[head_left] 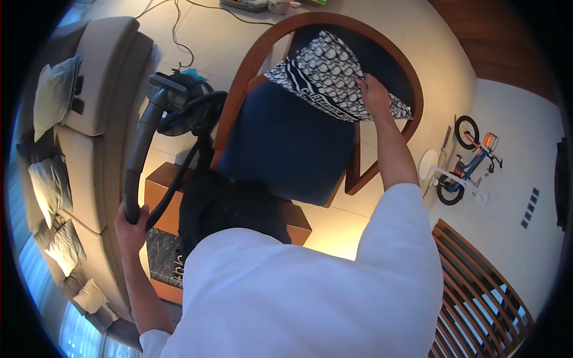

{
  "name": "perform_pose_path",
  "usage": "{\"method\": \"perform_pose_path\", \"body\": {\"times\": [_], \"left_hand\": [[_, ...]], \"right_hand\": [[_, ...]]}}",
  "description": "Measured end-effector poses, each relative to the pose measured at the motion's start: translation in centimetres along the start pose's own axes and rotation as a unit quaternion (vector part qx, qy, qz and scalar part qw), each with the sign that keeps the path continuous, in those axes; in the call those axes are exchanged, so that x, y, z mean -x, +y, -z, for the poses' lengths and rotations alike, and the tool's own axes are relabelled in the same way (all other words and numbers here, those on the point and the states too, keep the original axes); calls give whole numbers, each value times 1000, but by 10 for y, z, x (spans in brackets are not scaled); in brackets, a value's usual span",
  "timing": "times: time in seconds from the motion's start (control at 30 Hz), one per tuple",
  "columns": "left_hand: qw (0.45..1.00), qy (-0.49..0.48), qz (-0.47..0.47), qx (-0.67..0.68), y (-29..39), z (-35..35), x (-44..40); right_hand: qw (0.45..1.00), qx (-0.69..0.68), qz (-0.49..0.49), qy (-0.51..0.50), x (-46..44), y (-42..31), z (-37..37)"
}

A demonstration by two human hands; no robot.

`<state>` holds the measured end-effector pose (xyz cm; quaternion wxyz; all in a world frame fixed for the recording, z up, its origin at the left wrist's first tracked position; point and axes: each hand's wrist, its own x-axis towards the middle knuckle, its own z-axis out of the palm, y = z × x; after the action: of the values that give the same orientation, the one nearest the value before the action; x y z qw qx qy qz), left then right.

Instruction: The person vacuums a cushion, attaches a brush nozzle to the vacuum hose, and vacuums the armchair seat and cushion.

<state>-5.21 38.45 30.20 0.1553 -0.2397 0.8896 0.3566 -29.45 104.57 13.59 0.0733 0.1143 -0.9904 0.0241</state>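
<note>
My right hand point(375, 96) is closed on the upper right side of a black-and-white patterned cushion point(325, 77). The cushion leans against the backrest of an armchair point(286, 140) with a dark blue seat and a curved wooden frame. Down on the left, my left hand point(132, 225) wraps around the grey handle of a vacuum cleaner point(143, 143). Its floor head points up and away from me, beside the chair's left arm. A black hose curves from the handle past my legs toward the vacuum's dark body, which is partly hidden.
A beige sofa point(98, 119) with several cushions lines the left side. Cables point(177, 30) run over the tiled floor at the top. Behind my legs stands a wooden table point(164, 256) with a dark marble top. To the right are a bicycle point(471, 158) and a slatted wooden screen point(471, 286).
</note>
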Motion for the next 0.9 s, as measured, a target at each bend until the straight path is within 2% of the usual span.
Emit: {"method": "perform_pose_path", "body": {"times": [0.03, 0.07, 0.17, 0.3, 0.4, 0.53, 0.63, 0.73, 0.8, 0.83, 0.9], "left_hand": [[1000, -2, -5, -4, 4, 0, 1], [1000, -7, -9, -10, 5, 0, 3], [1000, -2, -22, -14, 4, -2, 4], [999, 3, -27, -39, 3, -3, -1], [999, -4, -8, -44, 12, -5, -4], [999, 7, -32, -20, 22, -17, -4], [1000, -12, -17, -5, 14, -18, -3], [998, -27, 8, -50, 17, -16, 3], [999, -18, 16, -44, 20, -21, 0], [999, -12, 21, -40, 21, -24, -1], [998, -21, 13, -50, 23, -24, -7]], "right_hand": [[997, -14, -34, -64, 5, -6, -4], [997, -15, -39, -71, 9, -9, -1], [992, -68, 71, -84, 1, -26, 34], [988, -82, 44, -123, 5, -35, 80], [988, -122, 46, -88, -9, -29, 87], [992, -93, 31, -75, -12, 3, 29], [990, -86, -10, -111, -14, 13, -2], [984, -81, -41, -155, -19, 9, -14], [998, -55, 34, 7, -25, 3, -5], [998, -50, -5, -22, -25, -1, -10], [997, -65, 4, -46, -21, 0, -40]]}}
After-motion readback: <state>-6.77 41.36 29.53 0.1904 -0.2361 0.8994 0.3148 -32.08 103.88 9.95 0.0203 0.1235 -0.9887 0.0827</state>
